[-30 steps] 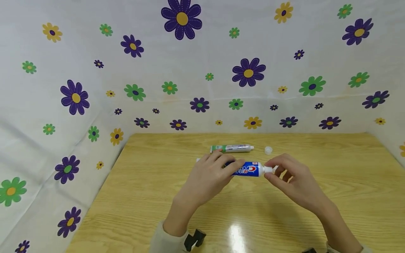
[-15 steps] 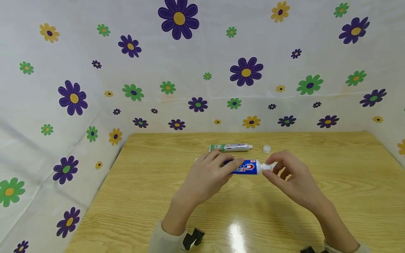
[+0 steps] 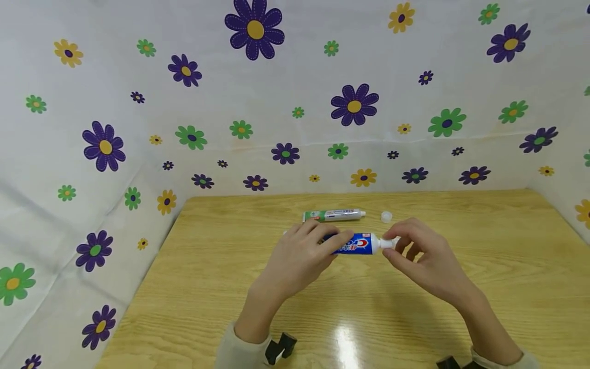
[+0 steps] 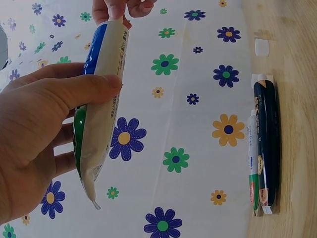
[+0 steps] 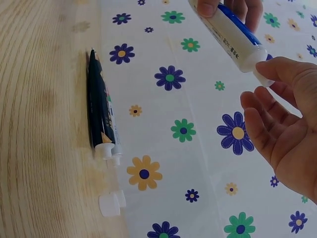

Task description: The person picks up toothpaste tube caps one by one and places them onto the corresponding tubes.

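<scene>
My left hand (image 3: 301,253) grips a blue-and-white toothpaste tube (image 3: 361,244) around its middle, holding it level above the table. The tube's plain white back (image 4: 101,124) shows in the left wrist view, with the thumb pressed across it. At its right end is a white screw cap (image 3: 386,244), pinched between thumb and forefinger of my right hand (image 3: 426,259). The other right fingers curl loosely below the cap in the right wrist view. Part of the tube's printed face is hidden under my left fingers.
Behind the hands lies a green-and-white toothpaste tube (image 3: 338,215). A dark tube (image 4: 267,144) lies alongside it, mostly covered by my left hand in the head view. A loose white cap (image 3: 386,217) sits to their right. Flower-printed cloth (image 3: 258,102) hangs behind the wooden table (image 3: 207,266).
The head view has shifted slightly. Both hands stay in nearly the same pose, left on the tube and right on its cap.
</scene>
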`<state>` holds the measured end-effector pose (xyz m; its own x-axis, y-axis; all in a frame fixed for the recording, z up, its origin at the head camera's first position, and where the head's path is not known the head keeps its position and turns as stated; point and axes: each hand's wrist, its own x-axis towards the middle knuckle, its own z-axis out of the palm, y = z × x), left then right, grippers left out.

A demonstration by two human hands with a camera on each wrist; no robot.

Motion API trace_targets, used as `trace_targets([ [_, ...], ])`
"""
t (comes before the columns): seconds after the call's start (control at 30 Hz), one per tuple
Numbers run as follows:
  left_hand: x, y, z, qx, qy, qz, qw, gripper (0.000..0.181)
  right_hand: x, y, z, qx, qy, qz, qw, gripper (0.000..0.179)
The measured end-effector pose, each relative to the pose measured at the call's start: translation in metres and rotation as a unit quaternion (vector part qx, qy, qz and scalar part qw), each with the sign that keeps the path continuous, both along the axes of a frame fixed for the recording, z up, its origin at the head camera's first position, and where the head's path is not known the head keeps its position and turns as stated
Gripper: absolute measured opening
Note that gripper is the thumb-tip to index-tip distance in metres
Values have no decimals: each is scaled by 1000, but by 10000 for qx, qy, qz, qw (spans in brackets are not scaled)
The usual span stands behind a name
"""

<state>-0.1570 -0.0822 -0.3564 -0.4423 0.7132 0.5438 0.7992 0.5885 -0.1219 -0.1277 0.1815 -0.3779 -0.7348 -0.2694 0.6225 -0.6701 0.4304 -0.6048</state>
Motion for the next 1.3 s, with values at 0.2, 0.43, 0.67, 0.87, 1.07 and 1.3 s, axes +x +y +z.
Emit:
trace_targets([
  [0.2,0,-1,0,15,-47,-5,10000,43,-1,-1,1,-33,-123,-44,9999,38],
  [0.43,0,-1,0,-11,-102,-3,9999,43,-1,-2,1,-78,-243,-24,9997,37],
  [0.67,0,-2,-1,-11,-157,-26,9999,45,0,-2,1,-101,-602,-114,9981,37],
  [0.87,1,-2,0,-35,-133,-16,9999,45,0,-2,0,-80,-730,-157,9972,37],
  [1.07,2,-2,0,-63,-129,-12,9999,46,1,-1,-1,-64,-795,-188,9966,37],
  [1.3,3,-2,1,-94,-145,-5,9999,47,2,-2,-1,-121,-776,-139,9968,36],
])
